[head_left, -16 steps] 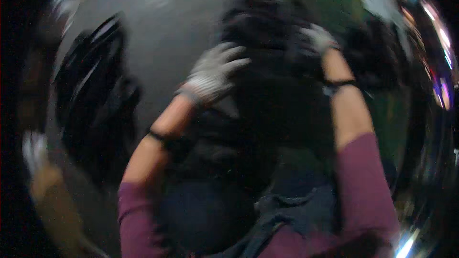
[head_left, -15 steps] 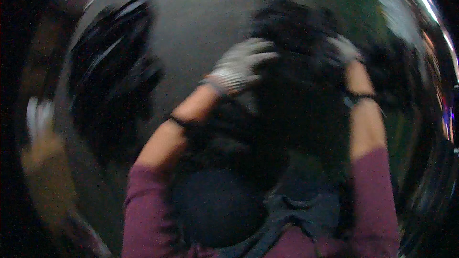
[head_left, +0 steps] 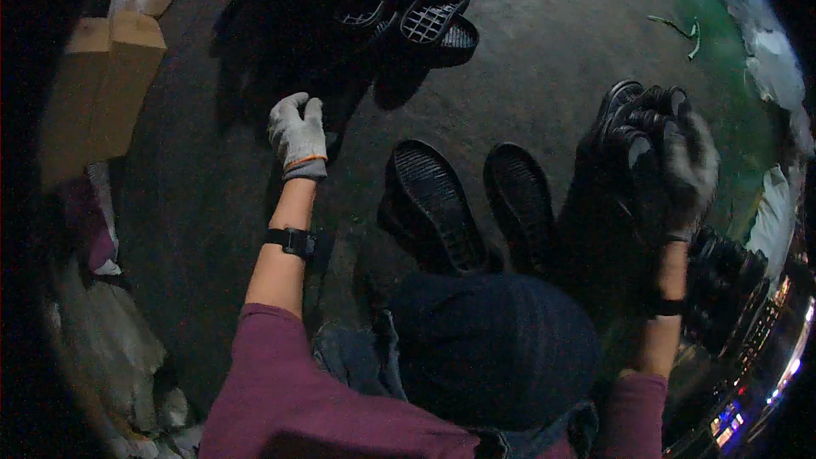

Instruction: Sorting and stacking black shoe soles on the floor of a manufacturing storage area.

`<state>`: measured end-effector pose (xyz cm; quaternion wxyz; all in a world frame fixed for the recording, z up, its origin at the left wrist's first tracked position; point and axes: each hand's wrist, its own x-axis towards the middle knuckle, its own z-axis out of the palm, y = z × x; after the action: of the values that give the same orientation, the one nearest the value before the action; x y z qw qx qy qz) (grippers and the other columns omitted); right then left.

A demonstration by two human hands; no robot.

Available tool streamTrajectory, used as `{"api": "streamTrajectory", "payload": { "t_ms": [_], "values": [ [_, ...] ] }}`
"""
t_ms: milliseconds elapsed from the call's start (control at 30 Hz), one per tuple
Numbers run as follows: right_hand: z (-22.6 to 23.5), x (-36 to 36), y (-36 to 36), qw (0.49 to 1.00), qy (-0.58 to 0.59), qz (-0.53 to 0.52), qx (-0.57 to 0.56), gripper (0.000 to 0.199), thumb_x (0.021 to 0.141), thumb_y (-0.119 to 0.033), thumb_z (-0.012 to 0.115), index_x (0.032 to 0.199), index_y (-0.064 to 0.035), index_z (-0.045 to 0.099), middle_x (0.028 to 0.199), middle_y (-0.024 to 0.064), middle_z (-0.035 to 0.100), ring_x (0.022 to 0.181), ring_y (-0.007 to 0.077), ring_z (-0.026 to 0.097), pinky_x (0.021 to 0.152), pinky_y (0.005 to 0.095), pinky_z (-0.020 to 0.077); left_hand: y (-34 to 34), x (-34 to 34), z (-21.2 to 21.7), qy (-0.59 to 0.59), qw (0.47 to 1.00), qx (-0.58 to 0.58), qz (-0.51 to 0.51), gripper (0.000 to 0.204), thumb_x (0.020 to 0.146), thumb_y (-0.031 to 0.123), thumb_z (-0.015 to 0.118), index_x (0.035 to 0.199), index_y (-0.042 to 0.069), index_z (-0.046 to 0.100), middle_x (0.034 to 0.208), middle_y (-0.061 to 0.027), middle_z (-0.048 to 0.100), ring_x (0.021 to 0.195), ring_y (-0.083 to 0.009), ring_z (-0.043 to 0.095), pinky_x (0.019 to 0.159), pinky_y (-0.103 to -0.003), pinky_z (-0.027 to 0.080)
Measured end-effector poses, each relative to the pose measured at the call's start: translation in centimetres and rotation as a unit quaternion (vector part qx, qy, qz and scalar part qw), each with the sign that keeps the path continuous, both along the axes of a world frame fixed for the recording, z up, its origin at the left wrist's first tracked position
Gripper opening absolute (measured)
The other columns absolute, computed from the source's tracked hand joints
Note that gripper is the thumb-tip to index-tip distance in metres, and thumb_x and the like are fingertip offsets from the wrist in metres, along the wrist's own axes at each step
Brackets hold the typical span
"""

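Observation:
My left hand (head_left: pixel 297 132), in a pale knit glove with an orange cuff edge, is beside a dark heap of black shoe soles (head_left: pixel 425 21). Its fingers curl in, and what lies in them is lost in the shadow. On the right, my right hand (head_left: pixel 695 172), gloved and blurred, closes against the side of a bunch of black soles (head_left: pixel 633 140). Between my hands, nearer to me, a ridged black sole (head_left: pixel 433 200) and another, narrower sole (head_left: pixel 520 200) lie side by side on the floor.
A brown cardboard box (head_left: pixel 127 76) stands at the far left. Below it lies a crumpled grey sheet (head_left: pixel 115 344). Whitish plastic bags (head_left: pixel 773 68) line the right edge. A dark pile (head_left: pixel 731 289) sits beside my right forearm. A green strip (head_left: pixel 695 38) lies on the grey floor.
My view has swung and sharpened. My hands, earlier close to a dark heap with the left fingers spread, are now wide apart. The left fingers have curled; the right hand is at the bunch of soles.

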<state>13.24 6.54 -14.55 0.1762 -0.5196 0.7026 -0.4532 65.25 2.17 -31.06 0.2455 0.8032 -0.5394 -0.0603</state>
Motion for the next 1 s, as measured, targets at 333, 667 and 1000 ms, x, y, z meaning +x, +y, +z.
{"api": "streamTrajectory", "payload": {
  "t_ms": [333,667,1000],
  "values": [
    [-17.7,7.9,11.6,0.884,0.23,-0.099,0.395,0.071,0.078,-0.029,0.084,0.14,-0.0106,0.054,0.134,0.0199,0.06,0.12,0.0375,0.06,0.099,0.0443,0.0517,-2.4,-6.1,3.2,-0.142,0.959,0.2,-0.143,0.071,0.073,0.032,0.083,0.137,0.014,0.056,0.139,-0.0139,0.05,0.133,-0.0336,0.045,0.112,-0.046,0.039],
    [-16.0,4.7,10.4,0.915,0.085,0.03,0.394,0.066,0.077,-0.029,0.087,0.132,-0.0067,0.06,0.127,0.0183,0.064,0.116,0.0349,0.063,0.098,0.0412,0.0509,-1.7,-4.1,5.2,0.616,0.775,0.13,-0.057,0.072,0.072,0.013,0.075,0.14,-0.001,0.056,0.126,-0.015,0.064,0.113,-0.0216,0.06,0.099,-0.031,0.048],
    [-3.5,5.2,0.8,0.85,-0.479,0.044,0.213,0.043,0.093,-0.028,0.068,0.125,0.0002,0.06,0.109,0.0068,0.068,0.095,0.0188,0.065,0.084,0.0317,0.0519,5.5,-6.2,10.1,0.871,0.44,0.18,-0.121,0.082,0.081,0.039,0.075,0.148,0.004,0.045,0.132,-0.0205,0.062,0.114,-0.0368,0.064,0.104,-0.059,0.048]
  ]
}}
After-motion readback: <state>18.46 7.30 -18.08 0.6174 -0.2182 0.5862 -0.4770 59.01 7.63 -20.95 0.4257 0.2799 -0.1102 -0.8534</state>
